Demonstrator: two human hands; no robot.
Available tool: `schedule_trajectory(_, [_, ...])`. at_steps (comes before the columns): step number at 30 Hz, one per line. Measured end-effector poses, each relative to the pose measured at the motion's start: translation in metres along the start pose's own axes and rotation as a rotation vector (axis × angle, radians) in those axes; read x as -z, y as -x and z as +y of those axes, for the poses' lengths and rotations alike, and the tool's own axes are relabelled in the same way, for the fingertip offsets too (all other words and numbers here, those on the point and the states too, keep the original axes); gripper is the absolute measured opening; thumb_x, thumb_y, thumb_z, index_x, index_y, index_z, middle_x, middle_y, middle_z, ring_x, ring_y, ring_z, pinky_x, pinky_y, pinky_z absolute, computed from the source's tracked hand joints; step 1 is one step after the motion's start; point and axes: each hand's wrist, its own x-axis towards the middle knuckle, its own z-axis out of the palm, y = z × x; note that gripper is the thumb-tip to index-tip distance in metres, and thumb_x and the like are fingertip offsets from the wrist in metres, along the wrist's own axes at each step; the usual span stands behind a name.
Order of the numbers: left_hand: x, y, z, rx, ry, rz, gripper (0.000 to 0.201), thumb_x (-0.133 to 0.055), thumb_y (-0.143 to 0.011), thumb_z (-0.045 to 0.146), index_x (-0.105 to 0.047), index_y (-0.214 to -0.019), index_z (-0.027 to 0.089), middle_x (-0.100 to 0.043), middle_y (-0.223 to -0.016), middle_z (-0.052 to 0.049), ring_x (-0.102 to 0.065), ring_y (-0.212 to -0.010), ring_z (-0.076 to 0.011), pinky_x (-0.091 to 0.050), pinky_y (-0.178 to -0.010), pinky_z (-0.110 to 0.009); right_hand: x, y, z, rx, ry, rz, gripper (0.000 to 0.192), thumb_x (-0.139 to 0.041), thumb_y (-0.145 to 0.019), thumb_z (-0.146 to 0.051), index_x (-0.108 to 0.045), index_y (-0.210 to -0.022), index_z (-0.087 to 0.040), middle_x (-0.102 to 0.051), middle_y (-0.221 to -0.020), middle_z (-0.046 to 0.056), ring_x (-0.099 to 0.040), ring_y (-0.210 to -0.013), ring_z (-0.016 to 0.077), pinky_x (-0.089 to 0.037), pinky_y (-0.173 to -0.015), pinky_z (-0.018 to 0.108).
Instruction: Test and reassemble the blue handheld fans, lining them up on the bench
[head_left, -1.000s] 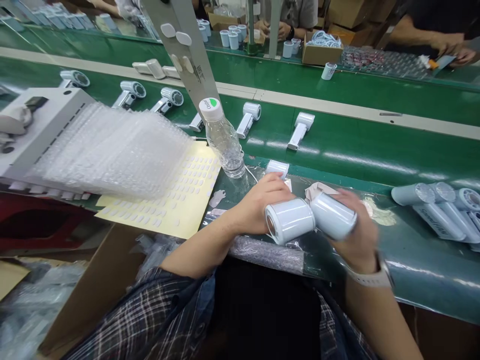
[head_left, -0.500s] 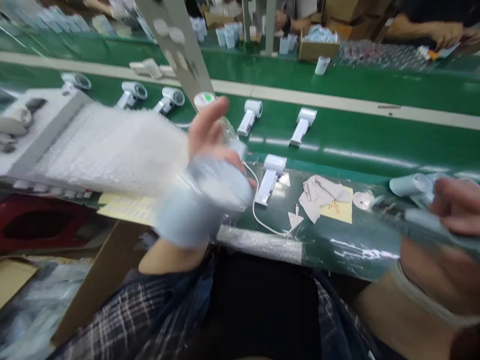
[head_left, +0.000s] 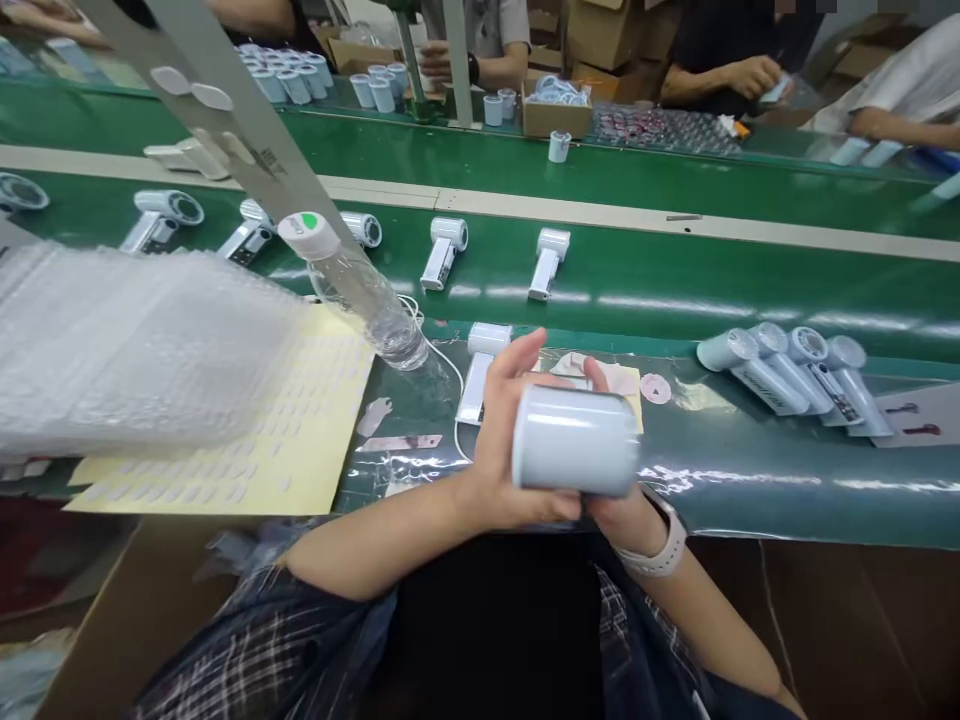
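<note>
Here, both hands' grip closed on pale blue cylinder (head_left: 576,440), left hand (head_left: 504,445), right hand (head_left: 616,505), no legible label.

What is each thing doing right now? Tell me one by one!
Pale blue cylinder: held on its side in both hands.
Left hand: gripping the cylinder's left end.
Right hand: under the cylinder, mostly hidden.
Water bottle: capped, looks nearly empty.
Handheld fan: lying flat on the table.
Four fans: lying side by side.
Sticker sheet: flat, partly covered by bubble wrap.
</note>
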Motion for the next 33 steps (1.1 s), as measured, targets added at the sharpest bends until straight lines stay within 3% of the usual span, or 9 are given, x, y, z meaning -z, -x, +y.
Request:
schedule_trajectory(4, [-0.001, 0.003, -0.005, 0.261, -0.073, -0.131, 0.089, -0.054, -0.093, 0.081, -0.036, -0.159, 0.024, -0.03, -0.168, -0.019, -0.034, -0.158, -0.0401, -0.03, -0.132, -0.062, 0.021, -0.009, -0.003, -0.015, 0.091, 0.008, 0.133, -0.08, -0.085, -0.067, 0.011, -0.173, -0.025, -0.039, -0.171, 0.02, -0.048, -0.153, 0.039, -0.045, -0.122, 0.058])
schedule_trajectory(8, [0.033, -0.016, 0.014, 0.437, -0.391, -0.453, 0.082, -0.066, -0.096, 0.064, -0.032, -0.163, 0.031, -0.022, -0.175, -0.014, -0.024, -0.163, -0.0396, -0.03, -0.133, -0.061, 0.09, -0.027, 0.004, -0.174, 0.588, 0.233, 0.119, -0.084, -0.08, -0.049, -0.016, -0.174, -0.024, -0.047, -0.166, 0.02, -0.054, -0.146, 0.0432, -0.049, -0.116, 0.059])
schedule_trajectory(12, [0.069, -0.033, 0.005, 0.557, -0.851, -0.382, 0.057, -0.065, -0.097, 0.048, -0.054, -0.147, 0.022, -0.047, -0.157, -0.018, -0.051, -0.145, -0.0377, -0.046, -0.121, -0.056, 0.157, -0.033, 0.028, -0.429, 1.067, 0.289, 0.106, -0.08, -0.081, -0.042, -0.031, -0.17, -0.016, -0.067, -0.14, 0.024, -0.065, -0.127, 0.0461, -0.053, -0.104, 0.06])
schedule_trajectory(15, [0.075, -0.034, -0.021, 0.806, -1.075, -0.389, 0.085, -0.072, -0.092, 0.052, -0.036, -0.159, 0.012, -0.064, -0.135, -0.024, -0.066, -0.126, -0.0424, -0.056, -0.102, -0.054, 0.175, -0.023, 0.049, -0.415, 1.32, 0.374, 0.085, -0.077, -0.085, -0.046, -0.05, -0.16, -0.014, -0.057, -0.146, 0.028, -0.054, -0.134, 0.0505, -0.048, -0.105, 0.065])
schedule_trajectory(18, [0.072, -0.03, -0.035, 0.916, -1.093, -0.508, 0.111, -0.072, -0.09, 0.055, -0.009, -0.17, 0.012, -0.073, -0.122, -0.025, -0.074, -0.107, -0.0442, -0.057, -0.085, -0.049, 0.174, -0.016, 0.056, -0.335, 1.448, 0.523, 0.063, -0.07, -0.091, -0.044, -0.063, -0.147, -0.016, -0.041, -0.158, 0.029, -0.041, -0.141, 0.0558, -0.041, -0.104, 0.074])
schedule_trajectory(22, [0.075, -0.027, -0.035, 0.92, -0.987, -0.416, 0.1, -0.059, -0.096, 0.041, 0.001, -0.171, 0.013, -0.075, -0.109, -0.017, -0.075, -0.092, -0.0359, -0.055, -0.081, -0.044, 0.154, -0.045, 0.039, -0.167, 1.409, 0.555, 0.064, -0.065, -0.094, -0.036, -0.055, -0.153, -0.013, -0.04, -0.159, 0.03, -0.037, -0.145, 0.0546, -0.036, -0.11, 0.078])
schedule_trajectory(27, [0.085, -0.022, -0.039, 0.739, -0.365, -0.065, 0.092, -0.07, -0.089, 0.05, -0.027, -0.164, 0.018, -0.064, -0.137, -0.017, -0.067, -0.118, -0.0327, -0.056, -0.1, -0.046, 0.089, -0.156, 0.03, -0.194, 1.07, 0.045, 0.043, -0.059, -0.103, -0.026, -0.062, -0.146, -0.018, -0.059, -0.151, 0.018, -0.049, -0.146, 0.0336, -0.039, -0.123, 0.053])
schedule_trajectory(30, [0.084, -0.018, -0.044, 0.725, -0.032, -0.008, 0.09, -0.089, -0.074, 0.054, -0.047, -0.146, 0.021, -0.064, -0.139, -0.015, -0.064, -0.125, -0.0336, -0.055, -0.104, -0.044, 0.054, -0.218, 0.041, -0.305, 1.053, 0.02, 0.042, -0.071, -0.101, -0.035, -0.065, -0.139, -0.019, -0.06, -0.149, 0.014, -0.058, -0.137, 0.0326, -0.048, -0.116, 0.056])
schedule_trajectory(33, [0.077, -0.015, -0.048, 0.807, 0.182, 0.068, 0.09, -0.095, -0.065, 0.063, -0.054, -0.133, 0.02, -0.069, -0.128, -0.013, -0.071, -0.108, -0.0295, -0.058, -0.096, -0.043, 0.043, -0.242, 0.04, -0.361, 1.006, 0.029, 0.031, -0.066, -0.103, -0.028, -0.068, -0.131, -0.016, -0.067, -0.137, 0.014, -0.067, -0.121, 0.0292, -0.053, -0.109, 0.055])
